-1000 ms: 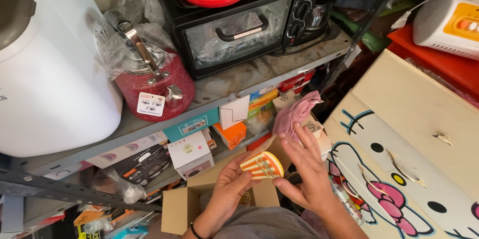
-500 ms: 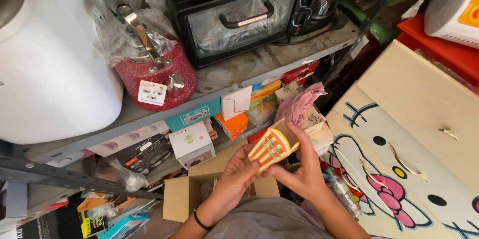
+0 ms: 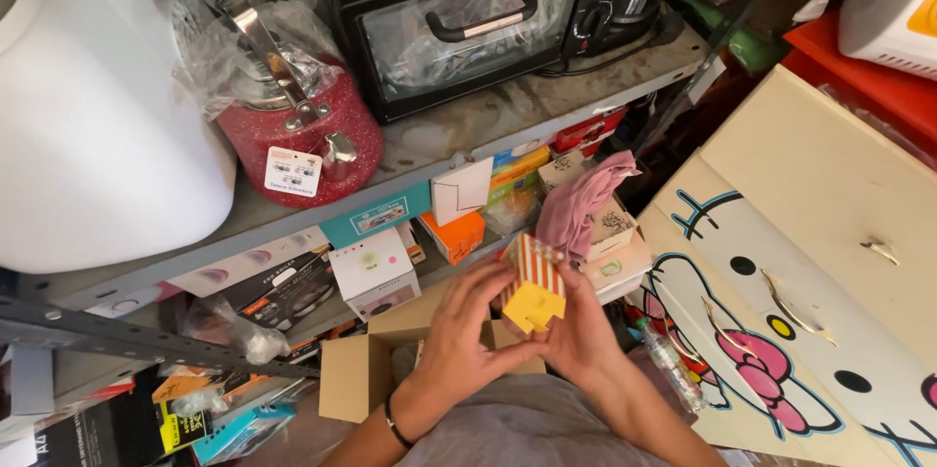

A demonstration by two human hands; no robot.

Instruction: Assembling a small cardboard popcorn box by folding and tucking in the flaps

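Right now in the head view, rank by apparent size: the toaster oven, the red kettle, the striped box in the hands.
1. Black toaster oven, largest.
2. Red kettle.
3. Striped orange-and-white box, held by left hand and right hand; smallest though nearest the camera.

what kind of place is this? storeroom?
Likely a cramped household-goods storeroom or shop backroom. A grey metal shelf bears a plastic-wrapped red kettle with a tag and a black toaster oven; small boxed goods crowd below it. Both hands hold a striped orange-and-yellow box.
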